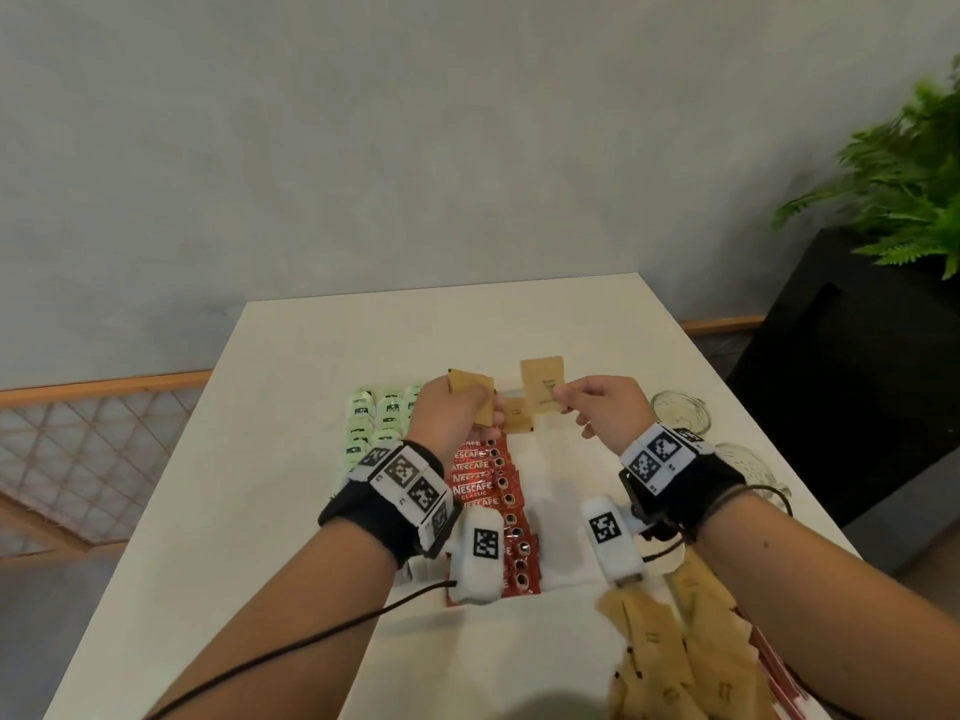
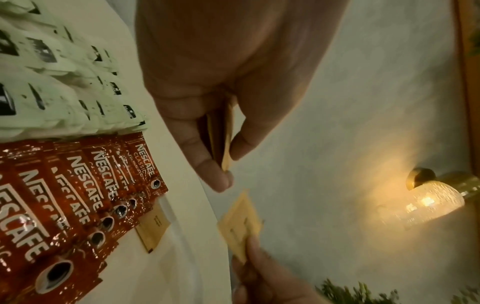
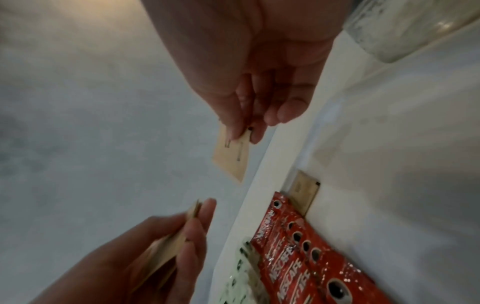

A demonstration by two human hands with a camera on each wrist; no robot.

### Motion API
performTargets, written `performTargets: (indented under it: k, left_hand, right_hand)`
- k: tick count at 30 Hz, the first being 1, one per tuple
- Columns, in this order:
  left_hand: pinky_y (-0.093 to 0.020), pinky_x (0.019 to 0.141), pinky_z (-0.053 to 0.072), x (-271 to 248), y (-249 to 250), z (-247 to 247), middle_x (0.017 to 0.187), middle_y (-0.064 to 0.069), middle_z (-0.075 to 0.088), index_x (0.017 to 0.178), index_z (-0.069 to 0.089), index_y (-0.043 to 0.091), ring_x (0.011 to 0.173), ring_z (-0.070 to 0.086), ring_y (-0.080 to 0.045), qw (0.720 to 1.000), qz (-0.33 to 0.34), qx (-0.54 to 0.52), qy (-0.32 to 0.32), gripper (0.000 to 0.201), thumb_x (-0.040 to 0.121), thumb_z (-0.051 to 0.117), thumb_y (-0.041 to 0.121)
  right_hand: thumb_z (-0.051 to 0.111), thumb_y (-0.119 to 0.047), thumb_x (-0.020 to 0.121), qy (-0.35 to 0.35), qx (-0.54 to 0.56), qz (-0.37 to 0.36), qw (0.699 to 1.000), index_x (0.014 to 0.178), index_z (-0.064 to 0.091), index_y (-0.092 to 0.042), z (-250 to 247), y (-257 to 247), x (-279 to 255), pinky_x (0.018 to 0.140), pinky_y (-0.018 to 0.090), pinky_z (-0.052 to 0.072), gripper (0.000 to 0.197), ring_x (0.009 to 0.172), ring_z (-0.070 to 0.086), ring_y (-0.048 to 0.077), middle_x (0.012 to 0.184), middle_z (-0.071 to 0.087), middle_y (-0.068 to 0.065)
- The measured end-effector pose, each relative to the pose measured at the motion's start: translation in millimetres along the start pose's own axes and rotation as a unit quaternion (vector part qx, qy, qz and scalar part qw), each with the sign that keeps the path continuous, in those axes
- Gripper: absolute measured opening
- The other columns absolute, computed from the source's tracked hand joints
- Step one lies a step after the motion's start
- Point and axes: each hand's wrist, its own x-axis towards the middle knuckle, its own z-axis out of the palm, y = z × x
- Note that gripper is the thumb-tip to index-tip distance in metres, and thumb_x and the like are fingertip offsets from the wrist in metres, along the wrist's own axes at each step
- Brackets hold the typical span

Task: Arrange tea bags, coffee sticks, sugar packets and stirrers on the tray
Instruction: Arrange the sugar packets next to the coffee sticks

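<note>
Pale green tea bags [image 1: 373, 419] fill the left of the white tray [image 1: 563, 517], with a row of red Nescafe coffee sticks [image 1: 483, 483] beside them. One brown sugar packet [image 1: 514, 417] lies flat on the tray at the far end of the sticks [image 2: 153, 226]. Above it, my left hand [image 1: 470, 407] grips a small stack of sugar packets [image 2: 224, 133] between thumb and fingers. My right hand [image 1: 563, 396] pinches a single sugar packet [image 3: 231, 160] by its corner, held upright just right of the stack. I see no stirrers.
A loose pile of sugar packets [image 1: 670, 652] lies at the table's near right. Two clear glass cups [image 1: 678, 407] [image 1: 750, 467] stand right of the tray. A fern [image 1: 904, 174] on a black stand is off the table's right side.
</note>
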Motion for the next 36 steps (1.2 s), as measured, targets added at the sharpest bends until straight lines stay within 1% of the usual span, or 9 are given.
performTargets:
  k: [3, 5, 9, 14, 19, 23, 28, 31, 36]
  left_hand:
    - [-0.035, 0.076, 0.061, 9, -3, -9, 0.101, -0.017, 0.070, 0.096, 0.056, 0.006, 0.084, 0.068, -0.023, 0.998, -0.032, -0.052, 0.005, 0.016, 0.098, 0.041, 0.001]
    - [-0.037, 0.085, 0.059, 14, -8, -15, 0.108, -0.016, 0.068, 0.106, 0.052, 0.004, 0.097, 0.068, -0.025, 0.998, -0.038, -0.052, 0.008, 0.015, 0.099, 0.039, 0.000]
    - [-0.033, 0.091, 0.055, 19, -19, -25, 0.115, -0.012, 0.066, 0.119, 0.048, 0.010, 0.106, 0.066, -0.022, 0.999, -0.040, -0.032, -0.004, 0.023, 0.100, 0.040, 0.000]
    - [-0.028, 0.089, 0.056, 23, -29, -33, 0.118, -0.009, 0.066, 0.133, 0.048, 0.008, 0.108, 0.066, -0.018, 0.999, -0.036, -0.026, -0.015, 0.034, 0.100, 0.043, 0.001]
    - [-0.030, 0.091, 0.056, 24, -38, -37, 0.117, -0.008, 0.067, 0.136, 0.047, 0.007, 0.108, 0.067, -0.018, 0.999, -0.031, -0.011, -0.024, 0.037, 0.099, 0.043, -0.001]
    - [-0.025, 0.081, 0.059, 22, -40, -41, 0.115, -0.012, 0.069, 0.132, 0.050, 0.005, 0.104, 0.070, -0.020, 0.997, -0.044, -0.058, -0.039, 0.034, 0.098, 0.047, -0.002]
    - [-0.026, 0.078, 0.060, 11, -36, -43, 0.112, -0.013, 0.072, 0.123, 0.055, 0.008, 0.101, 0.071, -0.022, 0.993, -0.051, -0.076, -0.074, 0.026, 0.098, 0.052, 0.003]
    - [-0.026, 0.075, 0.061, 1, -31, -39, 0.108, -0.010, 0.074, 0.117, 0.059, 0.009, 0.098, 0.072, -0.022, 0.991, -0.055, -0.075, -0.099, 0.021, 0.096, 0.056, 0.006]
    - [-0.028, 0.070, 0.062, -17, -25, -27, 0.105, -0.009, 0.074, 0.112, 0.063, 0.012, 0.091, 0.074, -0.023, 0.990, -0.041, -0.006, -0.131, 0.021, 0.092, 0.063, 0.007]
  right_hand:
    - [0.065, -0.024, 0.090, 0.011, -0.002, 0.078, 0.997, 0.097, 0.073, -0.008, 5, 21, 23, 0.057, 0.026, 0.052, 0.019, 0.060, 0.055, 0.013, 0.075, 0.068, 0.000]
    - [0.065, -0.023, 0.089, -0.005, -0.017, 0.137, 0.990, 0.100, 0.071, -0.006, 10, 35, 34, 0.056, 0.027, 0.051, 0.020, 0.059, 0.057, 0.014, 0.071, 0.065, -0.001]
    - [0.066, -0.021, 0.088, -0.029, -0.048, 0.197, 0.979, 0.101, 0.069, -0.004, 18, 52, 47, 0.055, 0.029, 0.051, 0.022, 0.058, 0.060, 0.016, 0.069, 0.063, 0.002]
    - [0.069, -0.018, 0.087, 0.003, -0.057, 0.232, 0.971, 0.066, 0.062, -0.007, 24, 46, 56, 0.074, 0.040, 0.056, 0.025, 0.060, 0.055, 0.025, 0.073, 0.065, 0.012]
    - [0.066, -0.026, 0.090, -0.003, -0.122, 0.207, 0.971, 0.066, 0.060, -0.011, 27, 41, 56, 0.080, 0.041, 0.057, 0.029, 0.060, 0.057, 0.022, 0.073, 0.065, 0.005]
    - [0.068, -0.032, 0.088, -0.008, -0.137, 0.194, 0.971, 0.067, 0.060, -0.011, 28, 43, 58, 0.077, 0.041, 0.058, 0.030, 0.056, 0.057, 0.022, 0.073, 0.066, 0.005]
    - [0.073, -0.037, 0.082, 0.018, -0.187, 0.144, 0.972, 0.060, 0.048, -0.019, 25, 41, 52, 0.057, 0.028, 0.044, 0.038, 0.056, 0.051, 0.019, 0.063, 0.053, 0.000]
    - [0.074, -0.034, 0.081, 0.019, -0.107, 0.096, 0.989, 0.077, 0.061, -0.017, 27, 38, 39, 0.060, 0.032, 0.048, 0.022, 0.064, 0.054, 0.015, 0.076, 0.062, -0.002]
    - [0.067, -0.030, 0.088, -0.081, 0.033, 0.000, 0.996, 0.095, 0.069, -0.013, 36, 0, -1, 0.059, 0.025, 0.049, 0.018, 0.061, 0.052, 0.012, 0.081, 0.064, 0.000]
